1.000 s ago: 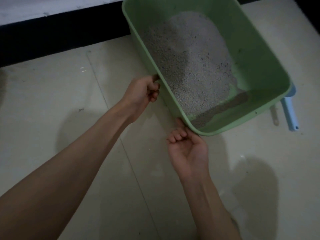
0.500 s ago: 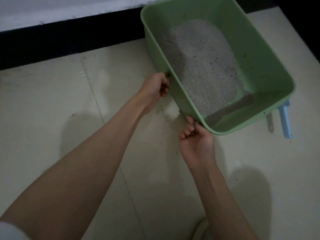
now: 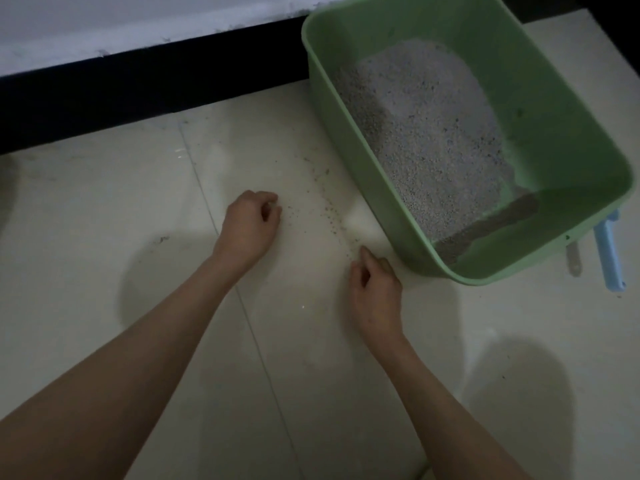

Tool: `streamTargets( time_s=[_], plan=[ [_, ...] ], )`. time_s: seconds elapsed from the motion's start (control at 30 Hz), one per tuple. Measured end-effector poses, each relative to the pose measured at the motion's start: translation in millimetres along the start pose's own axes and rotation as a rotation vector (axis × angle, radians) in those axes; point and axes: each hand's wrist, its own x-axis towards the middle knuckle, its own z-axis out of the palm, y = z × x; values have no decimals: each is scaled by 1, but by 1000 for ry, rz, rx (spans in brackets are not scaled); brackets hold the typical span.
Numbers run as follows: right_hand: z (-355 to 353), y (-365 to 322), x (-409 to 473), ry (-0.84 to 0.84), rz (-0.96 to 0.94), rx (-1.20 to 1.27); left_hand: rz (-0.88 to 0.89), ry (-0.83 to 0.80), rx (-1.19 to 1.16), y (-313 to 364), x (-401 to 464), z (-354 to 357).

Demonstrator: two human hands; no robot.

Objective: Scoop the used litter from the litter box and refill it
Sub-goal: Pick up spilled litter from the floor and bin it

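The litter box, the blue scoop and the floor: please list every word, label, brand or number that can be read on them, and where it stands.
There is none to quote.
Green litter box: plain plastic, no print shows.
Blue scoop: mostly hidden behind the box, no lettering shows.
Floor: only scattered litter grains, no writing.

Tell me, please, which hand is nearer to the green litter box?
Right. The right hand lies on the floor beside the near corner of the green litter box, not touching it. The left hand is farther out on the tile, beyond the scattered grains.
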Motion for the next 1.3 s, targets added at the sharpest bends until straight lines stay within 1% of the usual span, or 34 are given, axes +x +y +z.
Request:
streamTargets(
  time_s=[0.1, 0.2, 0.3, 0.33, 0.4, 0.47, 0.5, 0.57, 0.63, 0.73, 0.83, 0.9, 0.93, 0.97, 1.03, 1.1, 1.17, 1.23, 1.3],
  plan=[
    [8, -1, -1, 33, -144, 39, 103, 16, -22, 6, -1, 8],
    [9, -1, 1, 139, -280, 47, 219, 30, -21, 7, 0, 9],
    [13, 9, 6, 177, -402, -112, 361, 34, 99, -11, 18, 8],
    [15, 13, 6, 168, -397, -172, 368, 33, 154, -16, 29, 9],
    [16, 19, 4, 153, -333, -237, 291, 10, 251, -17, 54, 9],
    [18, 23, 1, 149, -288, -272, 218, -29, 304, -8, 81, 13],
    [18, 25, 0, 151, -284, -287, 216, -51, 318, -2, 91, 15],
    [19, 26, 1, 156, -292, -314, 286, -91, 352, 7, 103, 25],
    [23, 26, 5, 171, -293, -327, 400, -127, 358, 11, 101, 35],
    [28, 21, 16, 195, -282, -344, 593, -195, 277, 7, 78, 39],
    [34, 14, 28, 186, -303, -400, 691, -313, 178, -4, 41, 32],
    [38, 8, 36, 187, -302, -424, 659, -382, 69, -11, 16, 24],
    [41, 5, 39, 189, -301, -433, 625, -384, 9, -14, 7, 20],
    [43, 0, 43, 187, -307, -440, 589, -353, -38, -18, 3, 15],
    [46, -12, 51, 152, -326, -444, 503, -219, -69, -23, 6, 3],
    [52, -25, 64, 111, -337, -450, 378, -66, -14, -33, 22, -9],
    [58, -38, 81, 127, -334, -447, 248, 42, 78, -48, 45, -18],
    [65, -48, 93, 115, -333, -437, 163, 82, 183, -61, 62, -23],
    [70, -52, 94, 45, -398, -422, 177, 78, 279, -66, 71, -19]
  ],
)
